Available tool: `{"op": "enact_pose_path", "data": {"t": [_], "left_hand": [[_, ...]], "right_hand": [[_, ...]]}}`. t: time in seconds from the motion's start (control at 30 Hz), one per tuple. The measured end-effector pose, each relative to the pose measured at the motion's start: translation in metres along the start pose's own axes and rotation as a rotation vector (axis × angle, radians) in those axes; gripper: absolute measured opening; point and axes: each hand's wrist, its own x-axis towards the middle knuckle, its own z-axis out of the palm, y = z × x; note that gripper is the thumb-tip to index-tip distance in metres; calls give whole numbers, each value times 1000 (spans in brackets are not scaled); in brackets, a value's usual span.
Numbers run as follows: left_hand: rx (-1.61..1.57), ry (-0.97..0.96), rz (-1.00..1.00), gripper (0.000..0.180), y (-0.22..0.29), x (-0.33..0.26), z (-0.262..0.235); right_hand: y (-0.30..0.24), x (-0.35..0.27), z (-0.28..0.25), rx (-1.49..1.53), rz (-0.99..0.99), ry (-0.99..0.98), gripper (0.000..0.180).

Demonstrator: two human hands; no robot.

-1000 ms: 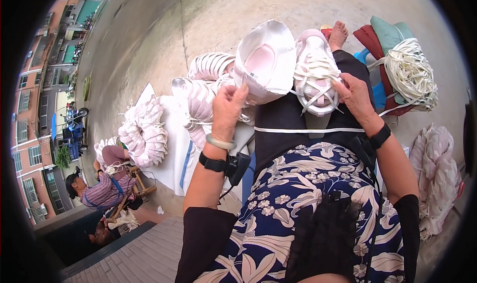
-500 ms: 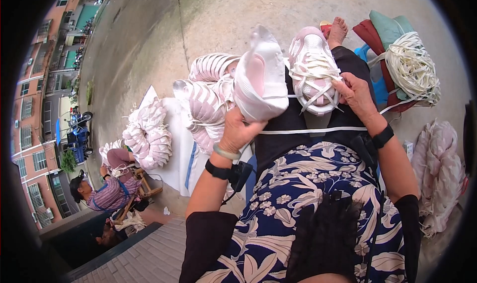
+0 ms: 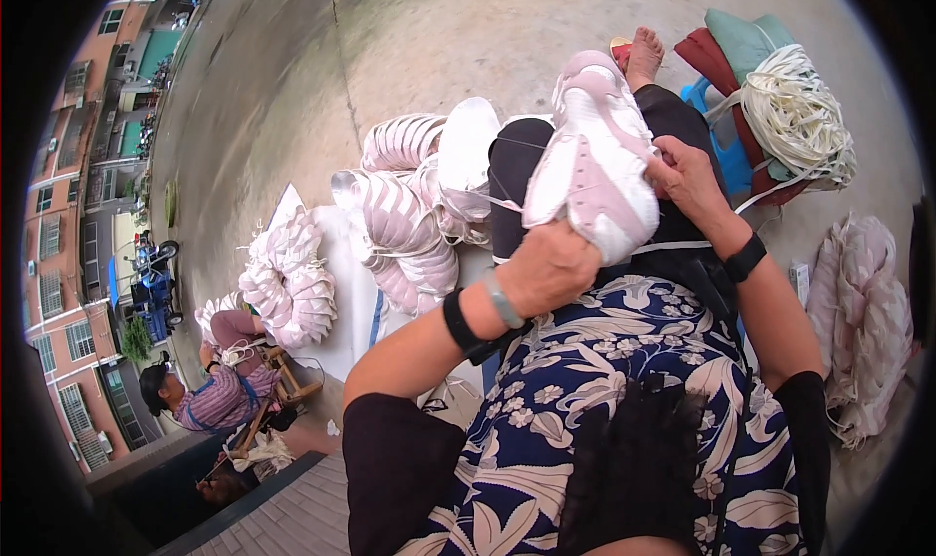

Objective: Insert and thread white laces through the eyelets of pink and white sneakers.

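A white and pink shoe upper [image 3: 597,171] with a row of eyelets lies across my lap, covering most of what is under it. My left hand [image 3: 554,271] is closed around its near end, knuckles up. At the upper's right edge, the thumb and fingers of my right hand [image 3: 687,180] are pinched together; what they hold there is hard to make out. The laced shoe that sat on my lap is mostly hidden. A white shoelace [image 3: 673,247] crosses my lap below the hands.
Nested shoe uppers [image 3: 400,210] are piled at my left, beside another coiled stack [image 3: 288,278]. At right, a bundle of white laces [image 3: 795,102] rests on cloths over a blue stool [image 3: 726,151]. Bagged uppers [image 3: 863,322] lie nearer. A seated person [image 3: 219,395] works at far left.
My left hand has brought the shoe upper rightward and turned it over the laced shoe on my lap. My right hand stays close to its former place.
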Motion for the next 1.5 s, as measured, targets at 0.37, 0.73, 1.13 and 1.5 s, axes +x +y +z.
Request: {"op": "enact_pose_path", "data": {"t": [0.37, 0.73, 1.13, 1.5], "left_hand": [[48, -385, 20, 8, 16, 43, -9], [115, -468, 61, 10, 17, 37, -12], [194, -268, 58, 15, 16, 53, 31], [-221, 502, -367, 14, -43, 4, -17]], "right_hand": [[-6, -29, -6, -109, -283, 297, 16], [1, -50, -14, 66, -257, 161, 24], [-23, -49, -13, -211, -286, 71, 65], [-8, -40, -12, -471, -262, -10, 69]]}}
